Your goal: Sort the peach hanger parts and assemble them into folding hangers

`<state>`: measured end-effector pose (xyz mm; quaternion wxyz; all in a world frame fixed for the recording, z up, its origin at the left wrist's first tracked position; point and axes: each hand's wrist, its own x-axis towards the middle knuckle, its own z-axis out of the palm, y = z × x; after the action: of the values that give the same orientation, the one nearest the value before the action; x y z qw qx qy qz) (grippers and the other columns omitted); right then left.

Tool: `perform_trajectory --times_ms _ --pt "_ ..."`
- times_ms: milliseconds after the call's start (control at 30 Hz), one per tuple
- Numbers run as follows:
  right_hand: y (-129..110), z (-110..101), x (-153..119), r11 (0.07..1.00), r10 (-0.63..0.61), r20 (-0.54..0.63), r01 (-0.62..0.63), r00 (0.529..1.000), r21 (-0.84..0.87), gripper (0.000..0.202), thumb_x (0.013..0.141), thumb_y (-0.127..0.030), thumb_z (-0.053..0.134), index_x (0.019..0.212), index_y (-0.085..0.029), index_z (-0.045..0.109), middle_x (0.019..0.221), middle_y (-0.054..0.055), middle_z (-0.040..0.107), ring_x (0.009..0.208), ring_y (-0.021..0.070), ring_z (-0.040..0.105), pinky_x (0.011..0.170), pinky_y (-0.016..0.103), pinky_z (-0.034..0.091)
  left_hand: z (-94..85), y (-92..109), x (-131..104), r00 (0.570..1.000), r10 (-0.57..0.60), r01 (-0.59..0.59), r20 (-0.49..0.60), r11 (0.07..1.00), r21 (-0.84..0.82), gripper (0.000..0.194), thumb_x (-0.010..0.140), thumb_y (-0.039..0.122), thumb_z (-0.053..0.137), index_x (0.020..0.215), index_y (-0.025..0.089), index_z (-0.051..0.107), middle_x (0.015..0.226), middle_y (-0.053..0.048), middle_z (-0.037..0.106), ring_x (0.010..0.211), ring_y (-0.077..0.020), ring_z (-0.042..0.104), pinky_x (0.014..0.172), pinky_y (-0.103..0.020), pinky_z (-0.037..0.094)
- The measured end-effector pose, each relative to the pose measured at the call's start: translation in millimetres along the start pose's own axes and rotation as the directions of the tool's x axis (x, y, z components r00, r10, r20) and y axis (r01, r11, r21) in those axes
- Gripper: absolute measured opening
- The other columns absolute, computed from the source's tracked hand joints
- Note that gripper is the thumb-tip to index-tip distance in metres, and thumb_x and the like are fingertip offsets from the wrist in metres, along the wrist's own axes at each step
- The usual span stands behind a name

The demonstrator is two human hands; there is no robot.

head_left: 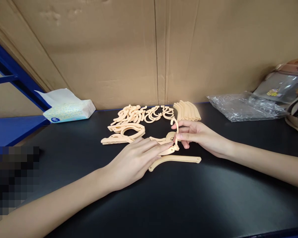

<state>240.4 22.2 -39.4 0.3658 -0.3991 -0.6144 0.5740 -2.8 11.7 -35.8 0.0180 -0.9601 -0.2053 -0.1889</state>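
Observation:
Between thumb and fingers, my right hand [200, 135] pinches a beige plastic hook [176, 127], held upright with its curved end at the top. My left hand [136, 160] lies low over the table, its fingers closed on a flat beige arm piece [167, 151] whose end touches the foot of the hook. More beige parts [171, 136] show just behind the fingertips, partly hidden. A curved beige arm [176, 159] lies loose in front of both hands. Left of them rest folded beige hanger pieces [126, 132], stacked together.
Behind are a pile of beige hooks [130, 114], looser hooks [154, 114] and a row of curved arms [187, 110]. A tissue pack [69, 109] stands back left. Clear plastic wrap [245, 107] and a transparent bag [283, 84] sit at the right, against the cardboard wall [101, 59].

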Motion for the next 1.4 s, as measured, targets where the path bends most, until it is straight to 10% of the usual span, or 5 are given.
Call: perform_trajectory --times_ms 1400 --pt "0.1 3.2 -0.2 1.0 0.013 -0.023 -0.013 1.0 -0.013 0.033 0.076 -0.036 0.072 0.102 -0.019 0.059 0.077 -0.002 0.061 0.058 0.0076 0.051 0.059 0.025 0.042 0.1 -1.4 -1.9 0.999 0.015 -0.019 -0.039 0.996 -0.088 0.038 0.096 0.013 0.042 0.133 0.022 0.045 0.1 -0.003 0.065 0.085 -0.0138 0.058 0.07 -0.024 0.043"
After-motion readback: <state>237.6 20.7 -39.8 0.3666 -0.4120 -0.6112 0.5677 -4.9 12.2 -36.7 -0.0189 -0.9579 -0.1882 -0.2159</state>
